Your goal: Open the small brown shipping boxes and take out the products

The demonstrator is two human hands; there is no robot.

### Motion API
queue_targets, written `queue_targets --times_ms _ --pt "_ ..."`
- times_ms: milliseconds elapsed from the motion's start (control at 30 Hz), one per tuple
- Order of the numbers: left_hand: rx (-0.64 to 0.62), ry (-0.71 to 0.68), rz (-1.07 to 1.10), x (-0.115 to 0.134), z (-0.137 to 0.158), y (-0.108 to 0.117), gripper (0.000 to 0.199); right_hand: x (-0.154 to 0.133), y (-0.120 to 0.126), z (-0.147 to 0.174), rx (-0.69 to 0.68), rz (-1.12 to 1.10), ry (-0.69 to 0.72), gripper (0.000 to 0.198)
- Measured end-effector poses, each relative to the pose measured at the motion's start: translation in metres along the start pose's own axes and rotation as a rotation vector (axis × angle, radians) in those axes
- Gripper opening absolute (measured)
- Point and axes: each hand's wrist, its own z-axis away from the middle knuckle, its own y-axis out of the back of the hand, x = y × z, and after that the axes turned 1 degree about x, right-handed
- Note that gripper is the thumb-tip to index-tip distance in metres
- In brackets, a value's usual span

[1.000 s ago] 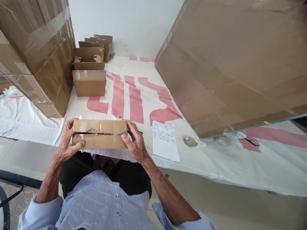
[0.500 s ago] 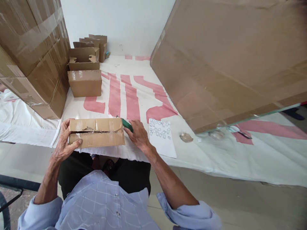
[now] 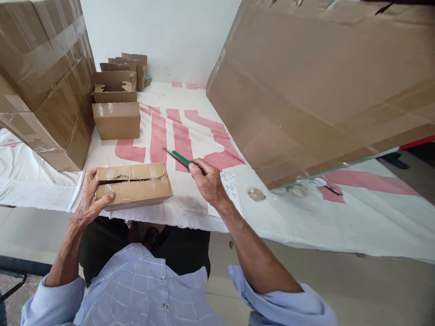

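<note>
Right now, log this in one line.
left hand: holding brown cardboard box | right hand: holding slim green-handled cutter | box seam: ragged, gaping

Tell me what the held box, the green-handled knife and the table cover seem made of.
Held box: matte brown cardboard, likely corrugated, given the torn, ragged seam.
Green-handled knife: handle probably plastic, by its ribbed look; thin grey blade likely metal.
Table cover: likely matte cloth, given soft folds.
</note>
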Motion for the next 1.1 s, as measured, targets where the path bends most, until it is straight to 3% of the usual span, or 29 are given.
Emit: queue_targets --times_ms 100,200,367,567,800,1100 --pt "-0.005 0.003 0.006 0.001 0.0 -0.003 0.046 -0.048 0.021 -0.006 -0.191 -0.054 0.139 0.033" --pt "-0.012 -0.004 0.002 0.003 0.0 -0.005 0.045 -0.08 0.026 -0.009 -0.334 -0.002 0.235 0.03" --pt "-0.005 0.0 0.017 0.005 0.002 -0.008 0.044 -0.099 0.02 -0.015 -0.424 0.163 0.31 0.025" --pt "-0.002 -0.005 0.041 0.006 0.004 -0.01 0.047 -0.12 0.009 -0.022 -0.463 0.472 0.359 0.032" --pt "0.015 0.016 0.075 0.003 0.006 -0.012 0.048 -0.119 0.012 -0.02 -0.36 0.496 0.368 0.056" --pt "-0.059 0.036 0.1 0.015 0.004 -0.017 0.051 -0.101 0.035 -0.006 -0.354 0.627 0.39 0.056"
